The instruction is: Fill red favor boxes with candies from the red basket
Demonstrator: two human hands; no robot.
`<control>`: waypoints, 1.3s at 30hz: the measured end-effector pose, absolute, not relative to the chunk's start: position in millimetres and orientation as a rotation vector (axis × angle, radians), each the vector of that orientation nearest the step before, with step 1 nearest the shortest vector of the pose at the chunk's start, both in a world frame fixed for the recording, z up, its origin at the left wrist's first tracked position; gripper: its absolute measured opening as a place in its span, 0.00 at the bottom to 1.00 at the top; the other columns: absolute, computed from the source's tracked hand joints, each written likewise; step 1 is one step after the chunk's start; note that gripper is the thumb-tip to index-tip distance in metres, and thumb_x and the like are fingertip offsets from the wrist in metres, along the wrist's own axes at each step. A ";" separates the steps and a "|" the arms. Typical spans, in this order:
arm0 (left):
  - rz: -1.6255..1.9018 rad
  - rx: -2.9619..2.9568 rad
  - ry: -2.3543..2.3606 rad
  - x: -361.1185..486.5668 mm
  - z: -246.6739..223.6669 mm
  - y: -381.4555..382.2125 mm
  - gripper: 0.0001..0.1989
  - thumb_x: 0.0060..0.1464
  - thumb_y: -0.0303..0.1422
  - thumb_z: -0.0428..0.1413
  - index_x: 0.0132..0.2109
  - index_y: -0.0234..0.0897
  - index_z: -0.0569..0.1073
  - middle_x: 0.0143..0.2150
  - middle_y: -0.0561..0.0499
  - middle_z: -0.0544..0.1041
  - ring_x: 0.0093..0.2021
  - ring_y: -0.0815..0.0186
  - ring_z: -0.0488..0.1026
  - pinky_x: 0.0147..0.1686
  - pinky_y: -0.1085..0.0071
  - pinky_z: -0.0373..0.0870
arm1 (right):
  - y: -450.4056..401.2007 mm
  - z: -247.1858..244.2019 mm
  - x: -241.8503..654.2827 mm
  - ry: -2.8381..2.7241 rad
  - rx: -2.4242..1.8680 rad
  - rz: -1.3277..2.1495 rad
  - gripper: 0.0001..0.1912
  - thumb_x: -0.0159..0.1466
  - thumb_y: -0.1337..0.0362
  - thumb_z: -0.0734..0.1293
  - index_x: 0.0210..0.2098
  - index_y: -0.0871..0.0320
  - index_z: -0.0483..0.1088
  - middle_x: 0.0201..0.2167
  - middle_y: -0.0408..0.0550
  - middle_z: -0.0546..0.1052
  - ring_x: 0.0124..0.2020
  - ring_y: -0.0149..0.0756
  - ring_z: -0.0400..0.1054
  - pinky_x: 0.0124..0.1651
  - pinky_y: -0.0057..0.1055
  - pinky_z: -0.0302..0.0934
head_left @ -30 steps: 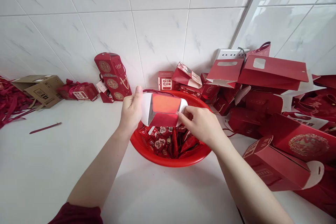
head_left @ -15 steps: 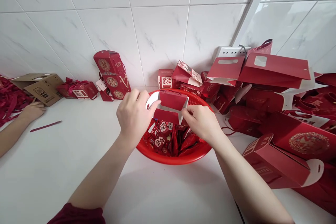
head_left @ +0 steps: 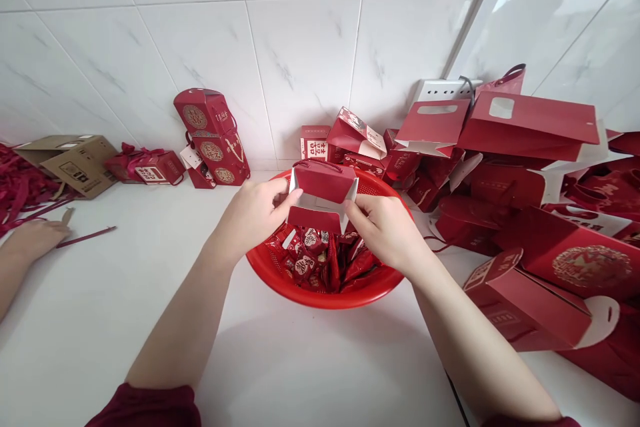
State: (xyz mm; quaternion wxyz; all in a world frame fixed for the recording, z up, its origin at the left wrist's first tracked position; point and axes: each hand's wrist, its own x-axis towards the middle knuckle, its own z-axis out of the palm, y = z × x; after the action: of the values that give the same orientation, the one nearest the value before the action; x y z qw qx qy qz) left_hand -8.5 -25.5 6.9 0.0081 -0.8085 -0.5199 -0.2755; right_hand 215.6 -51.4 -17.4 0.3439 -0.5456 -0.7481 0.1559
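Between my hands is a small red gift box with a white inside, its top standing open toward me and a cord at its far edge. My left hand grips its left side, thumb over the rim. My right hand pinches the right side wall. The box is held above a red plastic basket. Inside the basket lie red-wrapped sweets with gold-white print, partly hidden by the box and my hands.
Red gift boxes pile up at right beside a power strip. Stacked boxes, a ribboned box and a brown carton line the wall. At far left, another person's hand is near red ribbons.
My left hand has moved down the box's left side, and the white flap there no longer sticks out. The other person's hand has moved left and down, away from the carton.
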 end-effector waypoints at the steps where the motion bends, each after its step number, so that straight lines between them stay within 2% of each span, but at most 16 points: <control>1: -0.880 -2.560 -1.614 -8.9 8.2 -25.6 0.20 0.64 0.37 0.50 0.26 0.38 0.53 0.19 0.58 0.54 0.20 0.72 0.50 0.23 0.69 0.48 | -50.0 -18.3 215.1 -1.947 -1.420 0.405 0.23 0.71 0.57 0.57 0.21 0.56 0.47 0.15 0.37 0.55 0.20 0.29 0.44 0.26 0.30 0.41; 4: -0.956 -2.515 -1.621 -8.5 8.1 -24.4 0.20 0.63 0.34 0.49 0.25 0.38 0.50 0.18 0.58 0.50 0.20 0.72 0.48 0.23 0.69 0.47 | -45.1 -22.8 213.9 -1.953 -1.457 0.286 0.24 0.69 0.55 0.61 0.21 0.56 0.50 0.16 0.37 0.59 0.20 0.29 0.47 0.26 0.29 0.43; 6: -0.893 -2.477 -1.647 -7.8 5.6 -22.5 0.18 0.61 0.33 0.49 0.25 0.38 0.50 0.18 0.58 0.51 0.20 0.71 0.49 0.23 0.69 0.47 | -42.6 -26.5 213.0 -1.941 -1.471 0.142 0.23 0.66 0.54 0.67 0.22 0.56 0.54 0.19 0.37 0.64 0.21 0.28 0.51 0.26 0.28 0.44; 9: -0.648 -2.393 -1.588 -7.1 1.3 -20.0 0.14 0.58 0.31 0.48 0.26 0.38 0.54 0.19 0.56 0.58 0.21 0.70 0.50 0.25 0.68 0.46 | -41.0 -30.9 211.9 -1.866 -1.455 -0.028 0.17 0.64 0.53 0.70 0.29 0.55 0.61 0.30 0.40 0.73 0.25 0.30 0.62 0.25 0.28 0.46; 13: -0.490 -2.344 -1.558 -7.1 -0.1 -21.1 0.13 0.57 0.30 0.47 0.25 0.38 0.54 0.19 0.54 0.59 0.21 0.69 0.49 0.26 0.67 0.45 | -41.1 -30.1 215.7 -1.836 -1.404 -0.150 0.12 0.66 0.55 0.69 0.41 0.54 0.66 0.43 0.46 0.75 0.36 0.36 0.71 0.26 0.29 0.53; 16: -0.510 -2.402 -1.635 -6.7 2.5 -23.1 0.14 0.56 0.32 0.48 0.24 0.38 0.55 0.18 0.55 0.60 0.20 0.68 0.51 0.26 0.68 0.47 | -40.5 -26.3 223.0 -2.024 -1.229 -0.103 0.10 0.66 0.60 0.70 0.45 0.54 0.67 0.46 0.48 0.75 0.45 0.40 0.72 0.38 0.32 0.64; 18: -0.563 -2.428 -1.725 -6.1 4.1 -23.2 0.14 0.56 0.33 0.49 0.24 0.38 0.55 0.18 0.55 0.60 0.20 0.68 0.52 0.25 0.68 0.48 | -39.1 -24.6 227.0 -2.184 -1.113 -0.071 0.15 0.65 0.65 0.70 0.50 0.55 0.67 0.52 0.51 0.74 0.51 0.44 0.71 0.48 0.37 0.65; 20: -0.592 -2.467 -1.785 -5.7 4.5 -22.0 0.15 0.56 0.32 0.49 0.23 0.38 0.55 0.17 0.56 0.59 0.20 0.69 0.53 0.24 0.68 0.49 | -37.4 -23.8 229.0 -2.283 -1.072 -0.098 0.19 0.65 0.67 0.69 0.54 0.56 0.66 0.56 0.55 0.73 0.54 0.48 0.69 0.52 0.42 0.64; 24: -0.544 -2.538 -1.706 -8.6 1.0 -17.8 0.16 0.57 0.32 0.49 0.23 0.38 0.54 0.17 0.56 0.57 0.20 0.70 0.53 0.23 0.68 0.48 | -37.9 -21.1 228.6 -2.240 -1.086 -0.080 0.11 0.69 0.62 0.66 0.50 0.57 0.68 0.47 0.54 0.78 0.49 0.49 0.73 0.52 0.43 0.64; 27: -0.539 -2.516 -1.457 -12.1 -3.0 -15.2 0.16 0.58 0.31 0.49 0.24 0.38 0.53 0.18 0.57 0.53 0.20 0.70 0.49 0.23 0.68 0.46 | -41.2 -18.5 229.1 -2.059 -1.110 0.235 0.10 0.74 0.59 0.58 0.49 0.53 0.67 0.35 0.45 0.80 0.34 0.38 0.75 0.39 0.33 0.66; 29: -0.590 -2.501 -1.249 -13.6 -5.6 -14.3 0.16 0.60 0.29 0.48 0.26 0.38 0.51 0.20 0.57 0.50 0.21 0.70 0.47 0.23 0.68 0.45 | -41.8 -18.8 230.1 -1.899 -1.148 0.332 0.12 0.74 0.59 0.58 0.54 0.51 0.65 0.32 0.41 0.80 0.29 0.35 0.74 0.34 0.30 0.64; 31: -0.645 -2.473 -1.094 -14.2 -8.1 -13.8 0.17 0.61 0.28 0.48 0.27 0.38 0.50 0.20 0.57 0.49 0.22 0.71 0.47 0.23 0.69 0.46 | -40.4 -20.5 230.6 -1.806 -1.165 0.224 0.13 0.72 0.60 0.62 0.55 0.52 0.65 0.39 0.44 0.81 0.38 0.37 0.75 0.39 0.30 0.66; 33: -0.665 -2.436 -1.015 -14.0 -10.4 -13.5 0.17 0.61 0.28 0.49 0.27 0.38 0.50 0.20 0.57 0.49 0.21 0.71 0.46 0.22 0.69 0.45 | -38.5 -22.5 229.5 -1.844 -1.159 0.054 0.10 0.70 0.60 0.64 0.49 0.54 0.70 0.49 0.49 0.79 0.48 0.40 0.74 0.47 0.33 0.65; 34: -0.666 -2.425 -1.001 -13.6 -11.5 -13.5 0.17 0.61 0.27 0.50 0.26 0.38 0.51 0.20 0.57 0.48 0.21 0.71 0.46 0.21 0.70 0.45 | -38.0 -23.2 228.2 -1.914 -1.170 -0.001 0.09 0.70 0.59 0.64 0.46 0.55 0.72 0.50 0.50 0.79 0.49 0.42 0.74 0.48 0.33 0.64; 37: -0.658 -2.394 -0.981 -9.6 -13.7 -15.1 0.16 0.59 0.25 0.50 0.26 0.38 0.54 0.19 0.58 0.50 0.20 0.71 0.45 0.20 0.70 0.44 | -38.3 -24.3 221.7 -2.205 -1.337 -0.027 0.15 0.70 0.53 0.64 0.41 0.57 0.75 0.38 0.49 0.82 0.37 0.42 0.76 0.36 0.32 0.60; 39: -0.666 -2.344 -1.007 -3.8 -13.3 -19.1 0.16 0.62 0.28 0.50 0.26 0.38 0.57 0.18 0.58 0.55 0.19 0.71 0.48 0.20 0.69 0.43 | -38.7 -25.5 216.6 -2.318 -1.538 -0.086 0.18 0.71 0.53 0.61 0.37 0.58 0.75 0.29 0.50 0.81 0.29 0.42 0.74 0.28 0.32 0.51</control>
State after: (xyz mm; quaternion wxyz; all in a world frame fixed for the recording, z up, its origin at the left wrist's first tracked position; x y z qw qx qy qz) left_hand -3.8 -19.1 -13.3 0.2500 -0.8608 -0.3698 -0.2446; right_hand 216.6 -38.7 -25.5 0.1783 -0.5436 -0.8196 -0.0303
